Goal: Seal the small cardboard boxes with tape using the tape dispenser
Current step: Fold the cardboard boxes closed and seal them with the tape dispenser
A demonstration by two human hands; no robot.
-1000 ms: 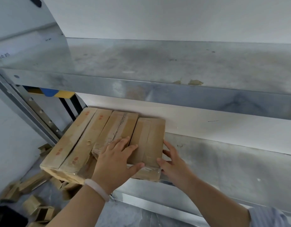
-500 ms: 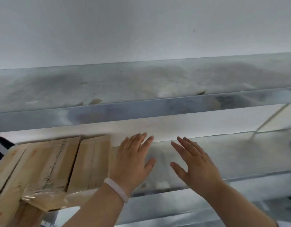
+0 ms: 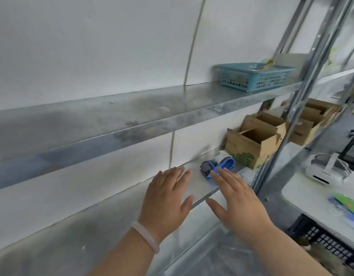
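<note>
Both hands are low in the centre of the frame, held palm-down over the lower metal shelf (image 3: pixel 92 226), and neither one grips anything. The left hand (image 3: pixel 166 198), with a pale bangle (image 3: pixel 146 239) on its wrist, has its fingers straight and close together with the thumb out to the side. The right hand (image 3: pixel 239 200), just beside it, is likewise flat with straight, slightly spread fingers. The blue tape dispenser (image 3: pixel 218 166), loaded with a pale roll, lies on this shelf right of centre. The right hand's fingertips (image 3: pixel 216 174) overlap its near edge in this view, but it cannot be told whether they touch it. Just beyond the dispenser, toward the right, stand small cardboard boxes (image 3: pixel 253 144) with their top flaps open. More open boxes (image 3: pixel 311 120) stand past the slanted metal upright (image 3: pixel 309 76). On the upper shelf (image 3: pixel 132 112), in the upper right, sits a blue plastic basket (image 3: pixel 253 78). At the right edge a white table (image 3: pixel 303 196) carries a white device (image 3: pixel 327 168), blurred, and a black crate (image 3: pixel 331 248) sits below it.
</note>
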